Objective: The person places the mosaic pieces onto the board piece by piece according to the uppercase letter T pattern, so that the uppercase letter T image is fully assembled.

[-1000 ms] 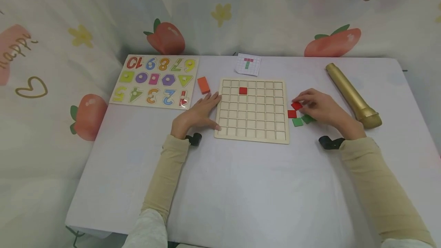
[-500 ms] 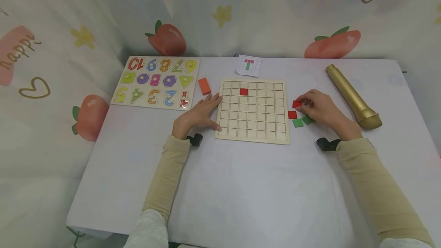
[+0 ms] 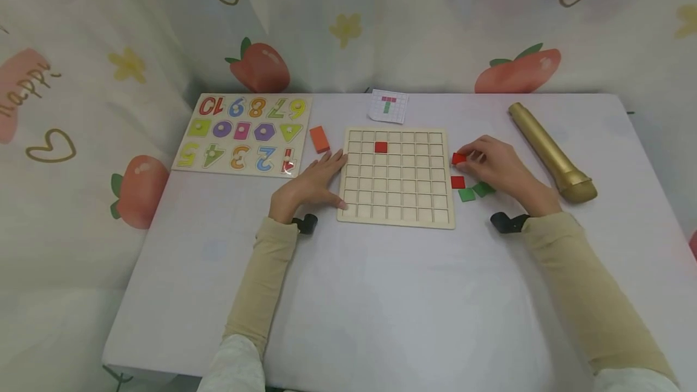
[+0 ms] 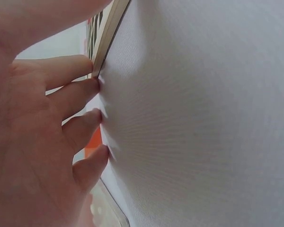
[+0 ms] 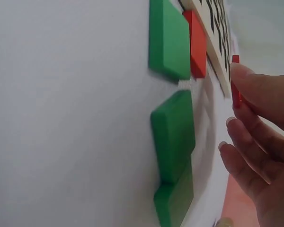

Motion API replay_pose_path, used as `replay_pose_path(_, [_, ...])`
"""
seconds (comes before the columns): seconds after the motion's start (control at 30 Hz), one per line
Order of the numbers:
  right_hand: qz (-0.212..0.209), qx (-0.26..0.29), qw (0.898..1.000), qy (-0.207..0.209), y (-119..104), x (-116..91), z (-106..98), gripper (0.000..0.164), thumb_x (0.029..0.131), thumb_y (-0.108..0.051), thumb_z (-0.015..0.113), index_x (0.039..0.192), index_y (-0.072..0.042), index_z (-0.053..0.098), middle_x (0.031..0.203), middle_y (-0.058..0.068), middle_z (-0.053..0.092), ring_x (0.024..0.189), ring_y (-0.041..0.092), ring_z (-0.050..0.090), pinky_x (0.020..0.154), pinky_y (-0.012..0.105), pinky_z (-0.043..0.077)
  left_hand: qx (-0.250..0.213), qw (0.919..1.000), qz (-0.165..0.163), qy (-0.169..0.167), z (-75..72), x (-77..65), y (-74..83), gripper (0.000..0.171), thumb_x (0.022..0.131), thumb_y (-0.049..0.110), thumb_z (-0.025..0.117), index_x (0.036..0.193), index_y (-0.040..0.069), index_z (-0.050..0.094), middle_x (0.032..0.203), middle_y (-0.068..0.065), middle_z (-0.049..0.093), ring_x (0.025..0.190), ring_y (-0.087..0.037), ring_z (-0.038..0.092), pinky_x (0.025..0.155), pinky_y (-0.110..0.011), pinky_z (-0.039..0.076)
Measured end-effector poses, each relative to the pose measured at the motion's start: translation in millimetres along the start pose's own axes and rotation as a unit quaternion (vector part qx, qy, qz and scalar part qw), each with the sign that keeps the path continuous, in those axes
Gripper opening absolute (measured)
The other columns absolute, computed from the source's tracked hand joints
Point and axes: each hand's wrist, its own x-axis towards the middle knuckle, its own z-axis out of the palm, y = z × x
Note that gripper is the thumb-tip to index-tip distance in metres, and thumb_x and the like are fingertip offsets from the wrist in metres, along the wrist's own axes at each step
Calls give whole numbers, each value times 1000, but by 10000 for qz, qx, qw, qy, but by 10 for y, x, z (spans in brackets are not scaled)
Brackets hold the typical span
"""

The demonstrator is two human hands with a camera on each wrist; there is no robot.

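My right hand (image 3: 498,165) pinches a red square tile (image 3: 458,158) between thumb and fingers, just off the right edge of a wooden grid board (image 3: 395,215). In the right wrist view that held tile (image 5: 235,85) is seen edge-on, lifted above the table. Below the hand lie another red tile (image 3: 458,182) and several green tiles (image 3: 466,195), some partly overlapping. One red tile (image 3: 381,147) sits in a cell in the board's second row. With fingers spread, my left hand (image 3: 310,185) rests at the board's left edge, thumb and fingertips touching it or the cloth beside it.
A number-and-shape puzzle board (image 3: 218,165) lies at the back left, with an orange block (image 3: 319,139) beside it. Behind the grid is a card (image 3: 389,106) printed with a red and green T pattern. A gold microphone-shaped object (image 3: 552,153) lies at the right.
My right hand has lifted the red tile from beside the other tiles and moved it slightly left and back, toward the board. My left hand stays at the board's edge.
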Motion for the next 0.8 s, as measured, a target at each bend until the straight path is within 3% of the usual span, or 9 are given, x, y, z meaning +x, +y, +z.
replay_pose_path(0.47, [-82,383,9991,-184,-312,282,90,32,94,-11,74,122,5,70,114,23,63,103,38,59,91,52,54,-25,10000,25,16,-2,-23,-20,114,82,34,87,167,13,12,175,-2,1,162,-23,-5,133,-39,-1])
replay_pose_path(0.8, [-248,479,9984,-185,-439,467,212,31,93,-11,76,120,4,71,112,22,64,100,36,59,89,49,53,-112,9999,31,10,-14,-23,-2,115,82,33,88,167,13,13,175,-2,2,162,-23,-5,133,-38,-1])
